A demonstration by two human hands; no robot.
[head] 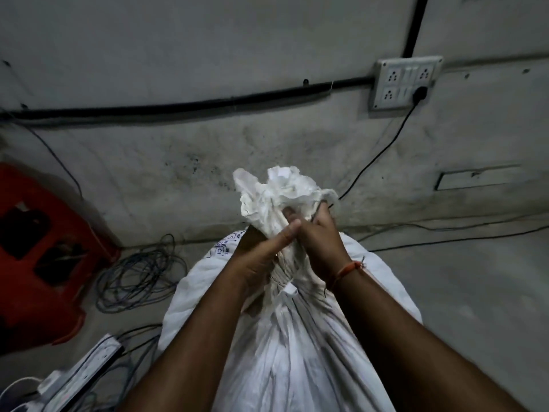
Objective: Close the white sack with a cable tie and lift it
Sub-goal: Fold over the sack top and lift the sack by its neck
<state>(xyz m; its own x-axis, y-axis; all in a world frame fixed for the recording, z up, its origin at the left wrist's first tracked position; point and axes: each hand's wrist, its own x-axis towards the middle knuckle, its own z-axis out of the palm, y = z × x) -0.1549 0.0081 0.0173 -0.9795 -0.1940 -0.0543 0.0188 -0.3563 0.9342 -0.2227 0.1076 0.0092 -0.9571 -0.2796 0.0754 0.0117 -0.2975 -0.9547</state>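
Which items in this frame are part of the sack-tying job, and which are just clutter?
Part of the job: woven white sack; white cable tie round its neck; left hand and right hand gripping the bunched neck.

Lying about: red plastic stool; coiled grey cable; white wall socket panel; white power strip.

I see a grey wall (208,49) ahead with a black conduit (190,104) running across it to a white socket plate (405,81) at the upper right. A black plug (419,93) sits in the plate's lower right socket, and its thin cord (377,153) drops down the wall. On the floor (475,292) at the left stands a red plastic stool (44,251). Just beside it lies a loose coil of dark cable (139,275). At the lower left corner I make out a white power strip (80,373) with wires around it. More black wires (460,233) trail along the floor at the right.
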